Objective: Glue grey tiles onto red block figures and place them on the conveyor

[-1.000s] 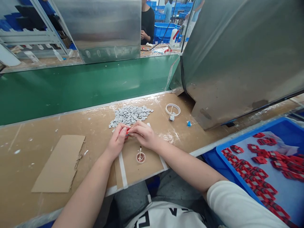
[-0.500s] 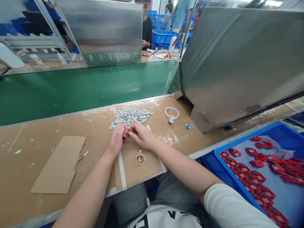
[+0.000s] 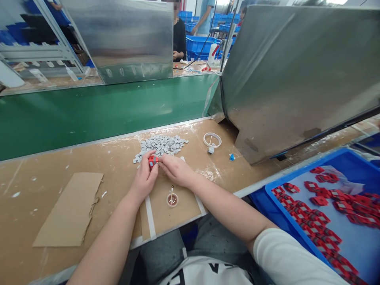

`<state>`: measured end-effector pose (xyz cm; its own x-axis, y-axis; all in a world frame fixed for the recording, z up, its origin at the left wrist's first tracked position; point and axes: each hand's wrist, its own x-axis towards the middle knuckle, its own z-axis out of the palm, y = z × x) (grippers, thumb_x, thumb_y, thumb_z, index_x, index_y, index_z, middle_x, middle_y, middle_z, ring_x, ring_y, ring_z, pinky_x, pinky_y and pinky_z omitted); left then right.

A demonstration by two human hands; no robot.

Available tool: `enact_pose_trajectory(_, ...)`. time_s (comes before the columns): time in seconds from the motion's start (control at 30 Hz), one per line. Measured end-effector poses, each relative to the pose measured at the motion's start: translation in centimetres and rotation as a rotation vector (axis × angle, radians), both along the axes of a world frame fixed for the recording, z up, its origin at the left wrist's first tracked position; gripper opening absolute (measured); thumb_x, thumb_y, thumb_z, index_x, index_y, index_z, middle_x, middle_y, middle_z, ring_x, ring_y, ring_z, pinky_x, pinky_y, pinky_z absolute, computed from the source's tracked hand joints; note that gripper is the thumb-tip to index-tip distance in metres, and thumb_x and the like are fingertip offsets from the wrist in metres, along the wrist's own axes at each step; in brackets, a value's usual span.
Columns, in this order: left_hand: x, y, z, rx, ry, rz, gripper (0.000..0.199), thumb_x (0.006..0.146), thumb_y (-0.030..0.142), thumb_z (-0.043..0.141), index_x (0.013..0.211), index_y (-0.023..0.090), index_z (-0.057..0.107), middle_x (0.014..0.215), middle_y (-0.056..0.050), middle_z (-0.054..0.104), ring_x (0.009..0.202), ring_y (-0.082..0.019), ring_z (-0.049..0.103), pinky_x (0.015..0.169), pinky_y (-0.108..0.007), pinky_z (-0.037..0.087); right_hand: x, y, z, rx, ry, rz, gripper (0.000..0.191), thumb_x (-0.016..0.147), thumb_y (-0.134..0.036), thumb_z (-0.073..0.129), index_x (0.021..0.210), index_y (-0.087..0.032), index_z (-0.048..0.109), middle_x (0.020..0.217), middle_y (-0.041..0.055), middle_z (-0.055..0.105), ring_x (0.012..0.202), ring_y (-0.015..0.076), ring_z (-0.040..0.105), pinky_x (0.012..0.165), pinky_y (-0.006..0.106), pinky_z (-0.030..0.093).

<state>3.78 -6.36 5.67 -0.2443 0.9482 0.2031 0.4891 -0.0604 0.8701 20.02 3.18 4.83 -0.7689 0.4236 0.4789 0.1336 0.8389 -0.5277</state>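
Red part held above a brown table with white tape; beyond it stand a green strip, metal panels and a person in black. Grey tiles are heaped behind the hands, a cup sits nearer the body, and a blue tray of similar parts is at right. It is small, with grey-blue patches. Left hand grips it between thumb and fingers; right hand has fingertips close together at its right side, and whether they pinch anything cannot be told
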Motion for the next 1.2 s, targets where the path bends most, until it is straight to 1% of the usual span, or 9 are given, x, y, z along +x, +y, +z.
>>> enact_pose_trajectory(0.07,-0.2,-0.1,0.1,-0.01,0.087,-0.021,0.047,0.101,0.043,0.05,0.143,0.021,0.049,0.127,-0.013,0.065,0.11,-0.027,0.066,0.101,-0.045,0.051,0.0,0.0,0.0,0.021,0.008,0.013,0.025,0.113,-0.029,0.031,0.105,-0.019,0.053,0.095,0.0076,0.063,0.084,0.0212,0.056,0.078,0.033,0.044)
enact_pose_trajectory(0.13,-0.4,-0.3,0.1,-0.023,0.126,-0.044,0.043,0.102,0.043,0.048,0.138,0.02,0.05,0.131,-0.014,0.064,0.117,-0.029,0.064,0.105,-0.047,0.049,0.1,0.0,0.0,0.029,0.005,0.02,0.023,0.113,-0.029,0.033,0.104,-0.02,0.052,0.095,0.0076,0.063,0.084,0.021,0.055,0.078,0.033,0.044)
enact_pose_trajectory(0.23,-0.5,-0.4,0.0,-0.032,0.129,-0.08,0.039,0.102,0.042,0.047,0.134,0.02,0.05,0.125,-0.013,0.065,0.112,-0.028,0.065,0.101,-0.045,0.051,0.2,0.0,0.1,0.037,0.0,0.04,0.022,0.112,-0.029,0.034,0.103,-0.02,0.052,0.094,0.0074,0.062,0.083,0.0209,0.055,0.077,0.033,0.044)
enact_pose_trajectory(0.33,-0.4,-0.6,0.0,0.023,0.123,-0.115,0.035,0.102,0.039,0.047,0.132,0.021,0.047,0.122,-0.012,0.064,0.109,-0.026,0.065,0.098,-0.042,0.052,0.4,-0.1,0.2,0.058,0.009,0.063,0.022,0.112,-0.029,0.034,0.101,-0.02,0.051,0.094,0.0077,0.061,0.083,0.0214,0.055,0.077,0.033,0.044)
enact_pose_trajectory(0.5,0.1,-0.9,-0.1,0.109,0.125,-0.102,0.029,0.102,0.036,0.046,0.128,0.023,0.045,0.122,-0.011,0.061,0.109,-0.024,0.063,0.096,-0.039,0.052,0.4,-0.7,0.7,0.064,0.033,0.062,0.023,0.112,-0.029,0.034,0.099,-0.02,0.051,0.091,0.0079,0.06,0.082,0.0213,0.054,0.076,0.033,0.044)
enact_pose_trajectory(0.87,0.6,-1.3,-0.5,0.129,0.139,-0.048,0.029,0.099,0.035,0.048,0.125,0.023,0.047,0.114,-0.009,0.061,0.1,-0.024,0.063,0.089,-0.039,0.051,0.4,-1.3,0.3,-0.115,0.123,0.082,0.018,0.108,-0.027,0.04,0.099,-0.021,0.054,0.088,0.0041,0.061,0.08,0.0172,0.056,0.075,0.029,0.047)
enact_pose_trajectory(1.03,0.6,-1.2,-0.9,0.192,0.182,-0.037,0.028,0.1,0.033,0.048,0.125,0.023,0.046,0.112,-0.009,0.061,0.096,-0.022,0.063,0.085,-0.037,0.052,0.5,-1.8,0.8,-0.154,0.124,0.117,0.019,0.108,-0.027,0.039,0.098,-0.021,0.053,0.09,0.0053,0.06,0.083,0.0178,0.056,0.078,0.031,0.049)
enact_pose_trajectory(1.1,0.5,-1.1,-0.9,0.249,0.225,-0.035,0.028,0.1,0.031,0.048,0.126,0.022,0.044,0.113,-0.009,0.061,0.095,-0.021,0.063,0.085,-0.036,0.053,0.4,-2.3,1.2,-0.243,0.179,0.096,0.018,0.109,-0.029,0.04,0.1,-0.02,0.054,0.092,0.0056,0.06,0.084,0.0177,0.056,0.08,0.032,0.049)
enact_pose_trajectory(1.2,0.3,-0.8,-0.9,0.376,0.303,-0.038,0.029,0.1,0.029,0.048,0.128,0.022,0.043,0.114,-0.009,0.06,0.098,-0.021,0.063,0.085,-0.037,0.054,0.0,-3.0,1.5,-0.535,0.334,0.016,0.022,0.109,-0.038,0.046,0.102,-0.02,0.058,0.096,0.0048,0.061,0.086,0.0165,0.057,0.082,0.031,0.049)
